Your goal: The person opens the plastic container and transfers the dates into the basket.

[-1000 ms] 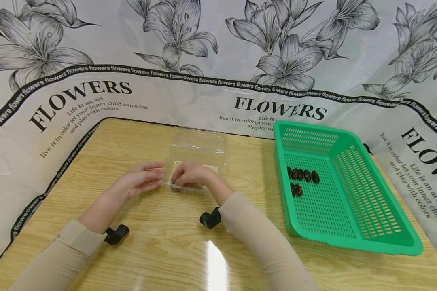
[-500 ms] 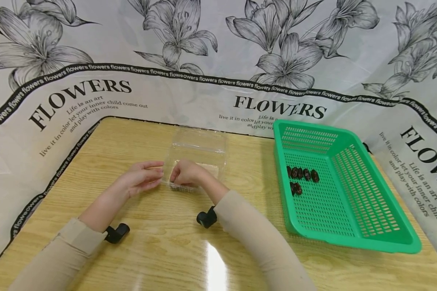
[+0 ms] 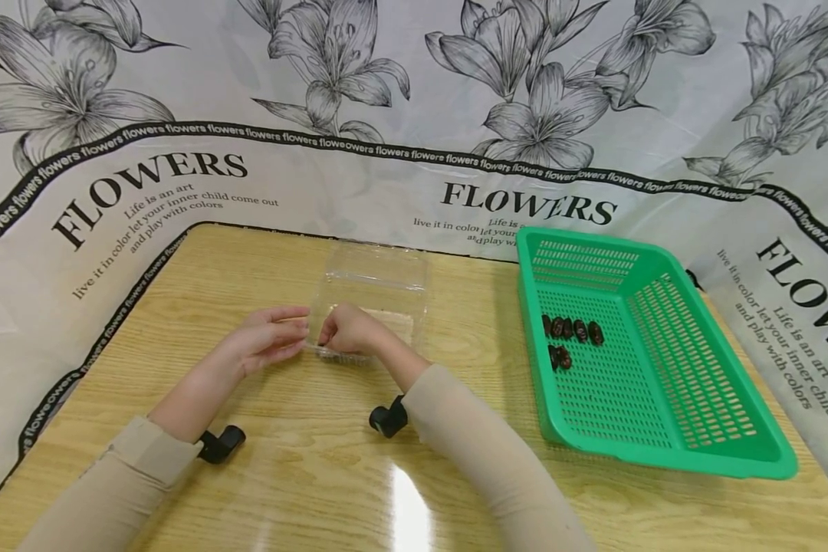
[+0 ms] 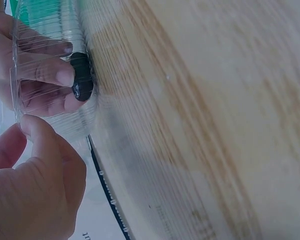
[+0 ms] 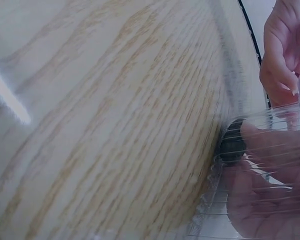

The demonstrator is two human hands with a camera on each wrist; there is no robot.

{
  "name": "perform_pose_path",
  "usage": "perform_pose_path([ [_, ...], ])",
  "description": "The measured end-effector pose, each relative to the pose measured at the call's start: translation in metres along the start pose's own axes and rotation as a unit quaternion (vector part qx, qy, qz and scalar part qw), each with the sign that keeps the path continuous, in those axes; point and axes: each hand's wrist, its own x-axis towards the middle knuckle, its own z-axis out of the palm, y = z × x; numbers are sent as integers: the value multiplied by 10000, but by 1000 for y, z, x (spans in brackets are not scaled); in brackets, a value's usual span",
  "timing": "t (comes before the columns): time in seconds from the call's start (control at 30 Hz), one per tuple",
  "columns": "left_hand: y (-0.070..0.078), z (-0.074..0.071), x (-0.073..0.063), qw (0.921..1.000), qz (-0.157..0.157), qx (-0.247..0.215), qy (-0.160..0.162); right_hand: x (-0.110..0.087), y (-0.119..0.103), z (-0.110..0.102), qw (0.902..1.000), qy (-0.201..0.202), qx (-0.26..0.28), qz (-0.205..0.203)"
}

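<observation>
A clear plastic clamshell box stands on the table with its lid folded back. At its near left corner my left hand pinches the rim between thumb and finger, plainest in the left wrist view. My right hand reaches down inside the box with fingers curled. Through the ribbed wall, a dark date shows at its fingertips, low against the near side. The right wrist view shows the same date between thumb and finger, close to the bottom.
On the right stands a green perforated basket, with several dark dates in two short rows at its left side. Black wrist mounts stick out below both cuffs. A flower-printed cloth hangs behind the wooden table.
My right hand has shifted slightly left inside the box, toward its near left corner. The left hand stays on the rim. The dates in the basket have not moved.
</observation>
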Motion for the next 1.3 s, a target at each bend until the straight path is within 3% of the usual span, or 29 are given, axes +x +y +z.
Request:
perform_pose_path([
  [0.2,1,0,0,10000,-5,36,-13,-1,-2,-1,9999,91,-38,-99],
  [0.43,1,1,-1,10000,-17,69,8,-4,1,-1,9968,133,793,40],
  [0.63,0,1,0,9998,-11,172,-22,-7,1,-4,9785,-68,2033,343],
  [0.87,1,1,0,9998,-15,172,-35,-8,3,-11,9726,-106,2284,422],
  [1.3,0,2,0,10000,9,97,11,-16,4,-27,9456,-488,3115,807],
])
